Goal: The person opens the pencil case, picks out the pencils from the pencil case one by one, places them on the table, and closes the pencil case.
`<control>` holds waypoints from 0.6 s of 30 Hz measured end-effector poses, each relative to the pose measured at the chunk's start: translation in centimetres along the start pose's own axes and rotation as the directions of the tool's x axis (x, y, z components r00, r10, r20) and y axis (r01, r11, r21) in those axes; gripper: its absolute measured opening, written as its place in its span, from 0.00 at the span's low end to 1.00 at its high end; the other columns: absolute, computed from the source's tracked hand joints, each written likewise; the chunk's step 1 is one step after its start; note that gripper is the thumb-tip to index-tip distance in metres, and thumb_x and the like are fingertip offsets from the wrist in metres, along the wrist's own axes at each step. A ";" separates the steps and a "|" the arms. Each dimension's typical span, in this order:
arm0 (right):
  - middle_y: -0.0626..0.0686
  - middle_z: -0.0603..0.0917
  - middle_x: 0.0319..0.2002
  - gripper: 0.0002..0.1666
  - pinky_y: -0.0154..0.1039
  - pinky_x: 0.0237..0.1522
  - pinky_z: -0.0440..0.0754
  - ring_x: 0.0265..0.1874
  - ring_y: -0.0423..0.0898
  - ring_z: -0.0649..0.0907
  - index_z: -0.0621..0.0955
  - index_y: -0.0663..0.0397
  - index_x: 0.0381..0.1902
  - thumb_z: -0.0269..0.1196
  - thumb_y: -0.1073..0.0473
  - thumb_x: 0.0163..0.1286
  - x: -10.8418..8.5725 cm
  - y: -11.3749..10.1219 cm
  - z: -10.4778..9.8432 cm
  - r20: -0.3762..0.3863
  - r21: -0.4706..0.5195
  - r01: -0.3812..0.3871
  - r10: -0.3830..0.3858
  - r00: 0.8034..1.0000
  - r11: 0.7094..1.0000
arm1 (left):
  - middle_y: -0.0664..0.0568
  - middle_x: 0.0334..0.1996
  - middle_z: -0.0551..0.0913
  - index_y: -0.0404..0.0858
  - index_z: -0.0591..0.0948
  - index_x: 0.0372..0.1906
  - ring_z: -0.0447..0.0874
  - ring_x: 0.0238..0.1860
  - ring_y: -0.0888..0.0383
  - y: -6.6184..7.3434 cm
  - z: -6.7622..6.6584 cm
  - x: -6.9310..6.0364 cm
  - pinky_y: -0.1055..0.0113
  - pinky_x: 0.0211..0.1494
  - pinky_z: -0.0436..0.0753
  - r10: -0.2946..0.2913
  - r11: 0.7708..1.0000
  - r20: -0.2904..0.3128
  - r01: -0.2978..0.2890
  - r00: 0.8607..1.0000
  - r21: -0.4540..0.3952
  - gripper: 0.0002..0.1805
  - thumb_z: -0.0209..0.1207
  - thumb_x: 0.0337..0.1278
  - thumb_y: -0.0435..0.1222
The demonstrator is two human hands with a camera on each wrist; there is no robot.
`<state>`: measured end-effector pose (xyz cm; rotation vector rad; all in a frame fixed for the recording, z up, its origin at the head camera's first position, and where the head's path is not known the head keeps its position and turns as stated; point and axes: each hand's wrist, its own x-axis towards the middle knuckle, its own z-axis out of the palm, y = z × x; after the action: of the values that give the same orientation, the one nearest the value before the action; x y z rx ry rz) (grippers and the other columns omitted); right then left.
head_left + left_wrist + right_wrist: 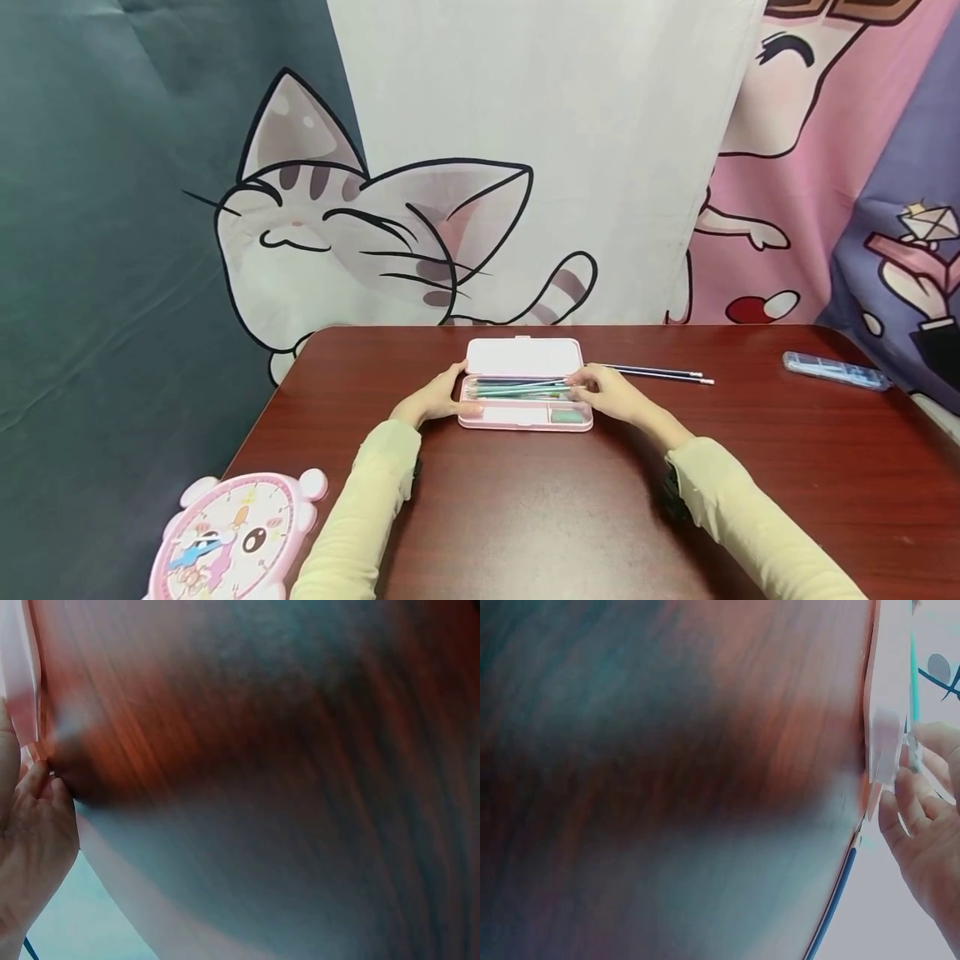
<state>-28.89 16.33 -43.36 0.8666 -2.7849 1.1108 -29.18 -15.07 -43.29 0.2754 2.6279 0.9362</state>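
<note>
A pink and white pencil case (525,427) lies opened flat on the table, its lid folded back toward the wall. Several green and dark blue pencils (517,389) lie lengthwise in its rear compartment, and a green eraser (567,416) sits in the front right one. My left hand (437,397) grips the case's left end, thumb over the front compartment. At the right end, my right hand (617,393) pinches a teal pencil (914,671) by its end, the fingertips close to the case wall. How many pencils it pinches is unclear.
Two dark blue pencils (667,373) lie on the table (525,517) right of the case. A clear blue box (836,371) stands near the right edge. At the front left is a pink clock (232,533). A cat-print cloth (450,100) hangs behind the table.
</note>
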 end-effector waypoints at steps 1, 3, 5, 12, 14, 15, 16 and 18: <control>0.54 0.81 0.32 0.09 0.32 0.31 0.71 0.28 0.41 0.72 0.82 0.62 0.38 0.60 0.66 0.60 0.0 -0.1 0.0 -0.014 0.008 -0.001 0.001 1.000 1.000 | 0.45 0.69 0.56 0.42 0.48 0.71 0.55 0.69 0.50 0.0 0.0 0.0 0.52 0.70 0.57 -0.005 1.000 0.000 0.005 1.000 0.000 0.54 0.67 0.42 0.50; 0.55 0.81 0.34 0.09 0.33 0.33 0.71 0.30 0.42 0.73 0.82 0.62 0.38 0.59 0.66 0.61 0.0 -0.1 -0.1 -0.037 0.024 -0.010 0.011 0.999 1.000 | 0.44 0.69 0.56 0.42 0.48 0.71 0.55 0.68 0.50 0.1 0.1 0.0 0.51 0.70 0.57 -0.003 1.000 -0.002 0.003 1.000 -0.001 0.54 0.67 0.42 0.50; 0.56 0.80 0.35 0.08 0.35 0.36 0.72 0.33 0.43 0.74 0.82 0.61 0.38 0.59 0.64 0.62 -0.1 -0.1 -0.1 -0.055 0.026 -0.039 0.040 0.998 0.999 | 0.44 0.69 0.56 0.42 0.47 0.71 0.54 0.69 0.49 0.1 0.1 -0.1 0.51 0.70 0.57 -0.007 1.000 -0.001 0.007 1.000 -0.005 0.55 0.67 0.42 0.50; 0.60 0.80 0.38 0.11 0.34 0.34 0.73 0.33 0.47 0.75 0.81 0.63 0.41 0.58 0.63 0.65 -0.5 0.7 -0.8 -0.135 0.024 -0.125 0.128 0.983 0.992 | 0.44 0.70 0.54 0.42 0.47 0.71 0.53 0.69 0.49 0.3 -0.1 -0.2 0.50 0.70 0.56 -0.015 1.000 -0.003 0.015 1.000 -0.017 0.56 0.67 0.41 0.51; 0.60 0.81 0.38 0.11 0.33 0.32 0.73 0.32 0.46 0.75 0.81 0.64 0.42 0.58 0.63 0.65 -0.9 1.0 -1.2 -0.158 0.024 -0.133 0.135 0.978 0.991 | 0.44 0.70 0.55 0.42 0.47 0.71 0.53 0.69 0.49 0.3 -0.1 -0.3 0.50 0.70 0.56 -0.017 1.000 -0.006 0.017 1.000 -0.017 0.56 0.67 0.40 0.51; 0.60 0.81 0.37 0.11 0.33 0.32 0.73 0.31 0.45 0.75 0.81 0.64 0.42 0.57 0.63 0.65 -1.1 1.2 -1.4 -0.164 0.029 -0.133 0.136 0.977 0.991 | 0.44 0.70 0.55 0.42 0.47 0.71 0.53 0.69 0.49 0.4 -0.1 -0.3 0.50 0.70 0.56 -0.018 1.000 -0.006 0.018 1.000 -0.015 0.55 0.67 0.41 0.51; 0.60 0.81 0.36 0.11 0.32 0.31 0.73 0.30 0.44 0.75 0.80 0.64 0.42 0.57 0.63 0.65 -1.3 1.5 -1.7 -0.169 0.035 -0.137 0.141 0.976 0.990 | 0.44 0.70 0.55 0.42 0.48 0.71 0.53 0.69 0.50 0.4 -0.1 -0.3 0.50 0.70 0.56 -0.017 1.000 -0.007 0.017 1.000 -0.013 0.55 0.67 0.41 0.51; 0.58 0.80 0.32 0.11 0.30 0.28 0.72 0.27 0.41 0.74 0.80 0.65 0.41 0.57 0.63 0.65 -2.0 2.0 -2.3 -0.180 0.041 -0.137 0.142 0.973 0.990 | 0.44 0.70 0.55 0.42 0.48 0.71 0.53 0.69 0.50 0.4 -0.1 -0.3 0.50 0.70 0.56 -0.012 1.000 -0.006 0.012 1.000 -0.009 0.56 0.67 0.41 0.51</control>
<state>-28.63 19.92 -43.31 0.5462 -2.7184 1.1851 -28.94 -14.90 -42.93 0.2543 2.6268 0.9460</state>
